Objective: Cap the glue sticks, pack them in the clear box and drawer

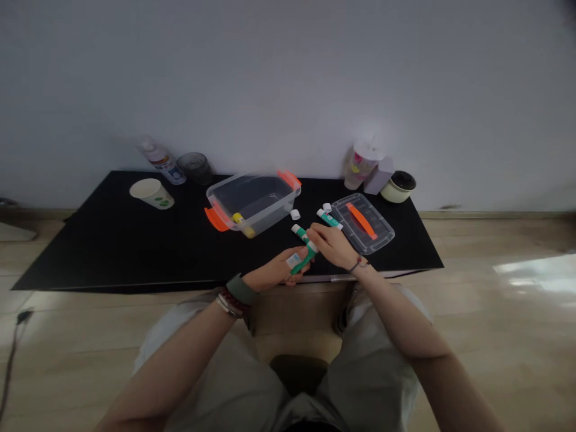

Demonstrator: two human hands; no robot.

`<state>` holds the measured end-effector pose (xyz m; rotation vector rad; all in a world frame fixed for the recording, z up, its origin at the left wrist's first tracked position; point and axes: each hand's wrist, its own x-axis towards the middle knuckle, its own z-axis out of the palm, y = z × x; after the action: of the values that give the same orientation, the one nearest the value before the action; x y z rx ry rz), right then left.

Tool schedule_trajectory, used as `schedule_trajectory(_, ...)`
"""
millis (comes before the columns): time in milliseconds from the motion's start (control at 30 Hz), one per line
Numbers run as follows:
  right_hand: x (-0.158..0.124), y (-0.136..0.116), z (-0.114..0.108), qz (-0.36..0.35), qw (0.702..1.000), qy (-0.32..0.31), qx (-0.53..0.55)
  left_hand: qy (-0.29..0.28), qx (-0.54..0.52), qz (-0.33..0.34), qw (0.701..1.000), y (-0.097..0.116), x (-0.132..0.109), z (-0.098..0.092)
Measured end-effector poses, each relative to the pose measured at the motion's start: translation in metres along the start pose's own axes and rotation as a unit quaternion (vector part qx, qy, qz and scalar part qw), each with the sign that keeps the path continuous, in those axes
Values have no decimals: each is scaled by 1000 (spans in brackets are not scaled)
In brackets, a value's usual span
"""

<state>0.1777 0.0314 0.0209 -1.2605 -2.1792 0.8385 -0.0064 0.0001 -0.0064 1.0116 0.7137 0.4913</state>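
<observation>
Left hand point(272, 271): closed around the barrel of a green glue stick point(304, 261), its white label point(293, 260) showing, held low over the front edge of a black-topped table point(112, 252). Right hand point(333, 246): fingers point(321, 235) curled down over the stick's white upper end; whether they pinch it cannot be told from here. Second glue stick point(300, 231), green and white: slanting between the hands, lower end hidden. Third glue stick point(329, 219): just beside a clear plastic lid point(382, 234) with an orange handle point(361, 220). White caps point(294, 214): nearby on the table. Handling, as judged: light, stiff, smooth tubes, apt to slip or roll; best held around the barrel, not by the cap. Clear plastic tub point(252, 204): holds a yellow glue stick point(237, 218).
</observation>
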Motion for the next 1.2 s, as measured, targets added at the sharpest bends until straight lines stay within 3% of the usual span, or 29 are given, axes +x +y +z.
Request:
schedule_trajectory(100,-4,-3,-7,-72,995,10,69,-69,-81,-24,994,7,-6,1)
schedule_trajectory(167,-4,-5,-8,-74,996,11,57,-66,-66,-8,996,7,-6,3)
schedule_trajectory(300,-1,-7,1,-1,999,8,-42,25,70,48,996,-2,-2,4)
schedule_trajectory(400,2,-6,9,88,990,10,-112,121,237,84,960,-7,0,3)
schedule_trajectory(467,3,-5,13,126,983,8,-130,151,289,86,941,-7,1,1)
schedule_trajectory(533,2,-4,12,121,986,7,-115,128,242,63,960,-5,1,-1)
schedule_trajectory(633,-2,-4,6,32,998,11,-53,9,60,-3,998,1,-2,-3)
schedule_trajectory(700,-5,-5,0,-30,999,11,-13,-56,-30,-29,998,5,-4,-2)
schedule_trajectory(767,-6,-6,-3,-60,998,7,-4,-67,-50,-16,996,6,-6,0)
schedule_trajectory(933,-2,-4,5,-8,996,3,-87,39,112,62,991,-3,-4,5)
schedule_trajectory(1067,2,-4,15,91,984,16,-149,161,337,109,921,-9,0,0)
schedule_trajectory(1133,3,-4,18,119,981,15,-152,183,379,113,900,-9,1,-2)
schedule_trajectory(1200,3,-3,18,111,986,13,-127,161,342,96,921,-7,1,-3)
